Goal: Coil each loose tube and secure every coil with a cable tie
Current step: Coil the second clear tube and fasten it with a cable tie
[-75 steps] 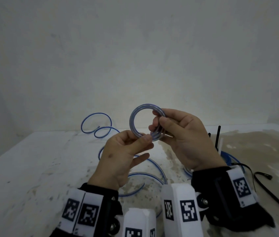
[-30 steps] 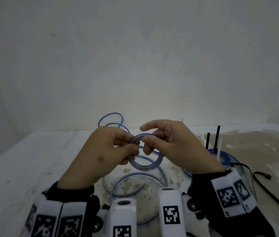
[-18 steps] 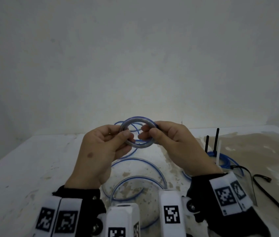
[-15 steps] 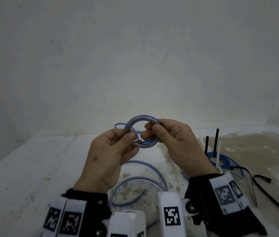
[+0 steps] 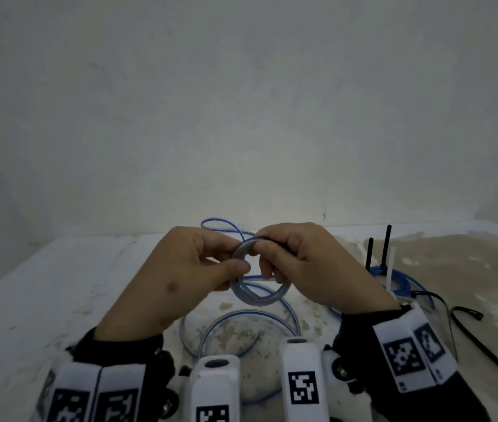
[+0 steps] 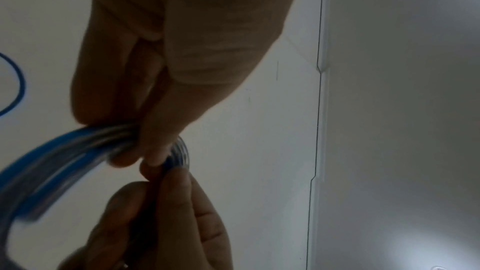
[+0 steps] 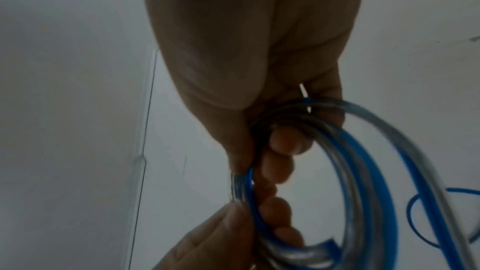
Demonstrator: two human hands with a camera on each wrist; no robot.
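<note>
A small coil (image 5: 260,296) of clear tube with a blue stripe is held above the white table between both hands. My left hand (image 5: 211,263) pinches its left rim with thumb and fingers. My right hand (image 5: 275,257) grips the top right of the ring, fingers curled through it. The coil (image 7: 337,171) shows as several stacked turns in the right wrist view, and the coil (image 6: 64,155) runs under the left thumb in the left wrist view. The tube's uncoiled length (image 5: 241,318) trails in loose loops on the table below.
A tied blue coil (image 5: 400,284) with black and white cable tie tails upright lies right of my right hand. A loose black cable tie (image 5: 479,339) lies at the far right. A wall stands close behind the table (image 5: 59,284).
The coil was raised and upright half a second ago; both hands have lowered it and tilted it flatter, with the grips shifted along its rim.
</note>
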